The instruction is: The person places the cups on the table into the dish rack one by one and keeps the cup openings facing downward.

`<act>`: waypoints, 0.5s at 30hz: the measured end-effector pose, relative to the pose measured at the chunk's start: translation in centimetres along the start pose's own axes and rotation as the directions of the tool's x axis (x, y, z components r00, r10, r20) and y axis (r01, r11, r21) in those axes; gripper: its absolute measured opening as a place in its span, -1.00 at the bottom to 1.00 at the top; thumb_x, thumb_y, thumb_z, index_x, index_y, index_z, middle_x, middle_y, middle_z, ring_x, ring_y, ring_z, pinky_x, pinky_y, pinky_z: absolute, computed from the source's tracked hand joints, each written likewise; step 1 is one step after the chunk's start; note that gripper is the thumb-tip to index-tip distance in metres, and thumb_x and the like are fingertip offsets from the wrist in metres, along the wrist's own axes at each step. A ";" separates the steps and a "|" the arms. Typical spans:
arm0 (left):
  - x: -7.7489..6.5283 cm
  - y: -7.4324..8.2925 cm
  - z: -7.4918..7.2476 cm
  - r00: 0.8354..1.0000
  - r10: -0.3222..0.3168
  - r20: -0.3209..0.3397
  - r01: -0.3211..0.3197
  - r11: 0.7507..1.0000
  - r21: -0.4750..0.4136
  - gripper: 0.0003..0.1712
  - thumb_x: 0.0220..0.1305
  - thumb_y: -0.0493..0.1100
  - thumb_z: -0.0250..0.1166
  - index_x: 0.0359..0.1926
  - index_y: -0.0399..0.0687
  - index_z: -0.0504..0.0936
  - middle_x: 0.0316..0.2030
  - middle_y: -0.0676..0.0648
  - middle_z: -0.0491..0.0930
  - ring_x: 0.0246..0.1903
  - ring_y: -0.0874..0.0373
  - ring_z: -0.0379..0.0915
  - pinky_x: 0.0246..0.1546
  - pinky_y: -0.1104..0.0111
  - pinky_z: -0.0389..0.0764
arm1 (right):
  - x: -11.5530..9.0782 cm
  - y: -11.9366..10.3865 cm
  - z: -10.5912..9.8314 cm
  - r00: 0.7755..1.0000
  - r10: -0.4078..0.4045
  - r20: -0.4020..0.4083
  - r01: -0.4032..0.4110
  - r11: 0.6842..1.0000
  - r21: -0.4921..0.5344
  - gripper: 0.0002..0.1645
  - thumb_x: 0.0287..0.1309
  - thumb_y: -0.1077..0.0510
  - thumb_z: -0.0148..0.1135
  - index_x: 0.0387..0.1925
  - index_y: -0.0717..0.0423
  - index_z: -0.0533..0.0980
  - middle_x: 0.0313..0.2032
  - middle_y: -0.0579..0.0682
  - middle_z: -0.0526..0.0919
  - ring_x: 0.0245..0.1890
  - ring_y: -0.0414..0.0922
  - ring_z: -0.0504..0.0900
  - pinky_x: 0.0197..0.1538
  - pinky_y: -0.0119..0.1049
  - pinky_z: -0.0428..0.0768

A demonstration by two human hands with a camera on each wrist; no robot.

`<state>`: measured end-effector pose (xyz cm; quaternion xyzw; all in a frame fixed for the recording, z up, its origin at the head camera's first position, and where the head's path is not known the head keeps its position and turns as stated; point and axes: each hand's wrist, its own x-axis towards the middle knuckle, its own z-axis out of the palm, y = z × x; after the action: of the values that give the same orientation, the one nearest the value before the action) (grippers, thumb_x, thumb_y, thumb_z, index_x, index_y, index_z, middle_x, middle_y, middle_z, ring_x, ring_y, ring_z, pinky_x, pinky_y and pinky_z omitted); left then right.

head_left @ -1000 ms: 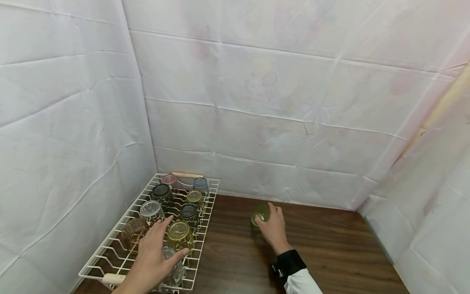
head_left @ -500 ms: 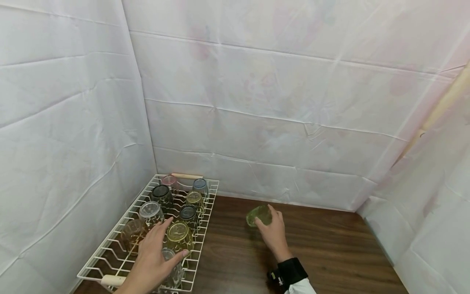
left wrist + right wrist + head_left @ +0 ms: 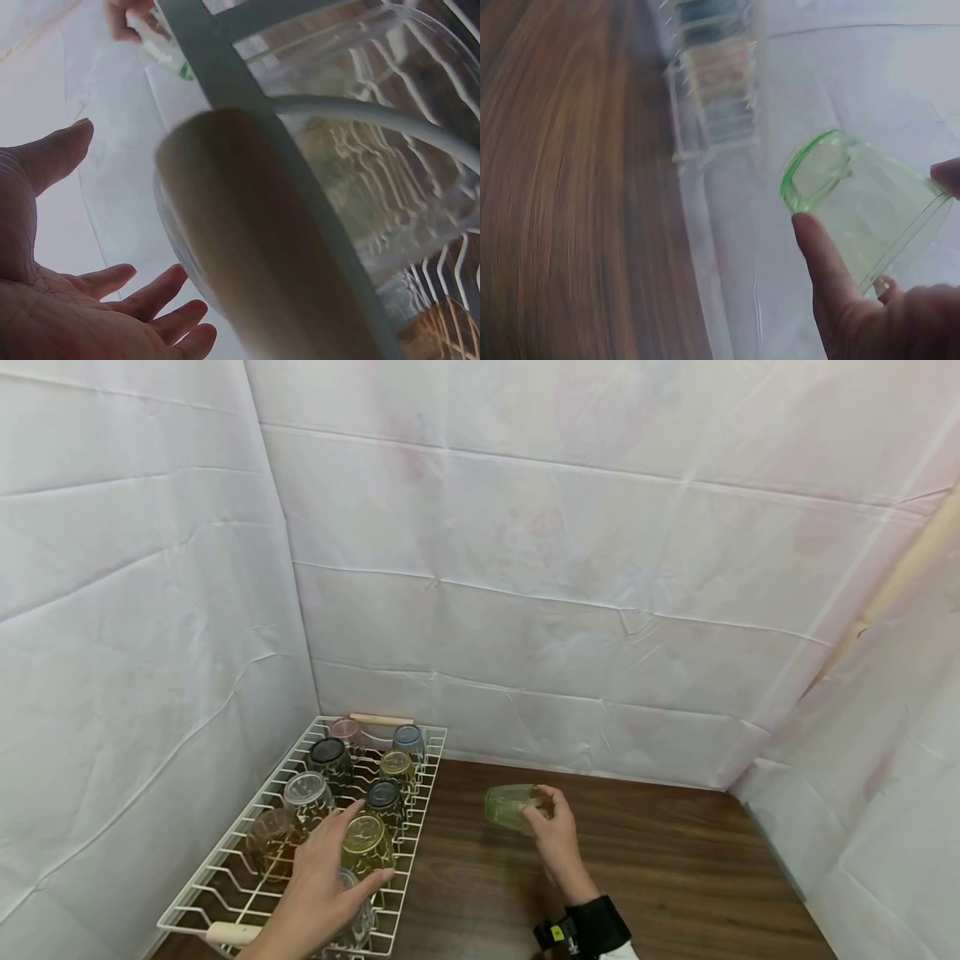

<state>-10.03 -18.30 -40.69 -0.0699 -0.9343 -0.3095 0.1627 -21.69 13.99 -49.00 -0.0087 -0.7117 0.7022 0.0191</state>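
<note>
My right hand (image 3: 558,842) holds a pale green glass (image 3: 507,806) by one end, between thumb and fingers. The glass lies tipped on its side above the brown table, its other end pointing left. In the right wrist view the thumb lies along the wall of the green glass (image 3: 859,202). Over the front of the white wire rack (image 3: 183,906), my left hand (image 3: 318,877) is spread with the thumb apart, nothing in its grasp. Beneath and beside it are a yellow glass (image 3: 366,843) and a clear glass (image 3: 360,922), which it partly hides.
Several more glasses stand upside down in the rack, among them an amber glass (image 3: 270,839), a dark glass (image 3: 330,758) and a blue glass (image 3: 408,739). Wooden handles (image 3: 232,932) sit at the rack's ends. White cloth walls (image 3: 525,610) enclose the brown table (image 3: 675,860).
My right hand has turned the green glass from upright onto its side, lifting it and shifting it slightly left. The left hand has stayed nearly in place, moving slightly right.
</note>
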 end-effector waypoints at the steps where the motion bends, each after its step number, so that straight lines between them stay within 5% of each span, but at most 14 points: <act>1: 0.1 0.2 0.1 1.000 0.000 0.004 0.000 1.000 -0.007 0.17 0.08 0.20 0.65 0.60 -0.01 0.27 0.48 -0.41 0.41 0.50 -0.48 0.22 0.32 -0.62 0.13 | -0.2 -0.2 0.1 1.000 0.003 0.026 -0.004 0.999 0.044 -0.31 0.50 0.09 0.23 0.49 0.21 0.23 0.32 0.29 0.37 0.10 -0.05 0.55 0.05 -0.07 0.69; 6: 0.6 1.6 0.5 0.999 0.003 0.052 -0.002 1.000 -0.020 0.17 0.09 0.21 0.65 0.61 0.04 0.27 0.51 -0.38 0.39 0.53 -0.46 0.20 0.41 -0.56 0.12 | -1.3 -0.6 0.8 0.974 -0.019 0.224 -0.048 0.956 0.290 -0.49 0.55 0.12 0.07 0.32 0.26 0.16 0.51 0.29 0.04 0.49 0.19 0.25 0.22 0.12 0.74; 10: 1.1 2.9 1.1 0.998 0.039 0.058 -0.037 0.999 -0.030 0.11 0.10 0.22 0.64 0.60 0.11 0.33 0.52 -0.32 0.39 0.52 -0.42 0.25 0.42 -0.52 0.22 | -1.9 -0.6 1.4 0.923 -0.064 0.378 -0.115 0.894 0.433 -0.64 0.60 0.08 -0.06 0.25 0.15 0.22 0.44 0.13 0.26 0.54 0.11 0.31 0.31 0.13 0.71; 15: 1.9 4.6 2.3 0.991 0.126 0.045 -0.123 0.991 -0.055 0.05 0.05 0.12 0.69 0.54 0.10 0.43 0.45 -0.22 0.48 0.44 -0.33 0.40 0.35 -0.41 0.42 | -2.6 -0.7 2.0 0.864 -0.072 0.498 -0.242 0.809 0.536 -0.47 0.68 -0.01 -0.26 0.49 0.09 0.13 0.34 -0.01 0.50 0.35 -0.07 0.61 0.30 -0.15 0.72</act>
<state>-11.38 -13.19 -39.15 -0.1398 -0.9233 -0.3214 0.1572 -19.18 11.83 -48.34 0.1451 -0.4413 0.8638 -0.1951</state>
